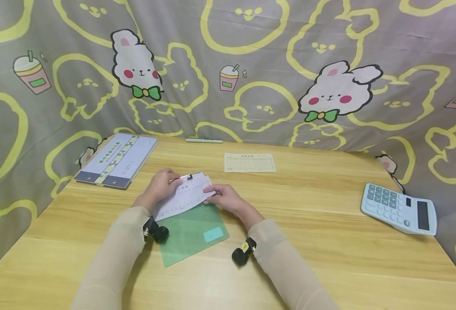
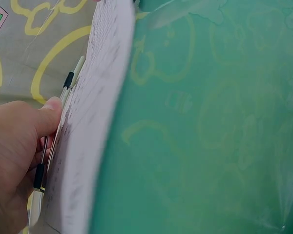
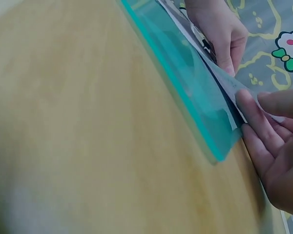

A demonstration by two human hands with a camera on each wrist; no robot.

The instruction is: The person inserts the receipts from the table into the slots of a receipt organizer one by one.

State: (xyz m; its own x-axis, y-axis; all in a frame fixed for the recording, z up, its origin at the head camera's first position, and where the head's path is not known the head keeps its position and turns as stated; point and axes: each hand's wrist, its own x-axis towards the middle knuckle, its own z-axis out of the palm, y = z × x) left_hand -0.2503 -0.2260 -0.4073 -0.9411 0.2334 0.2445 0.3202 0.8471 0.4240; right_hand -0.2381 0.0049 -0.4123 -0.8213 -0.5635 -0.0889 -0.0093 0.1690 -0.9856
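A green folder (image 1: 194, 232) with a pale blue label lies tilted on the table between the hands. White printed sheets (image 1: 181, 202) cover its upper part, their near edge lifted and curved off the green surface. My left hand (image 1: 159, 186) grips the folder's top edge, thumb beside a thin metal clip (image 2: 68, 79) with black end pieces. Behind the edge, the left fingers are partly hidden. At the sheets' right edge my right hand (image 1: 228, 198) pinches the paper; in the right wrist view its fingers (image 3: 256, 119) sit close by the folder's corner.
A blue-grey ledger book (image 1: 115, 161) lies at the back left. Along the table's back edge is a marker pen (image 1: 203, 140), with a printed form slip (image 1: 249, 162) to its right. A light blue calculator (image 1: 400, 209) lies far right. A patterned curtain (image 1: 266, 64) hangs behind.
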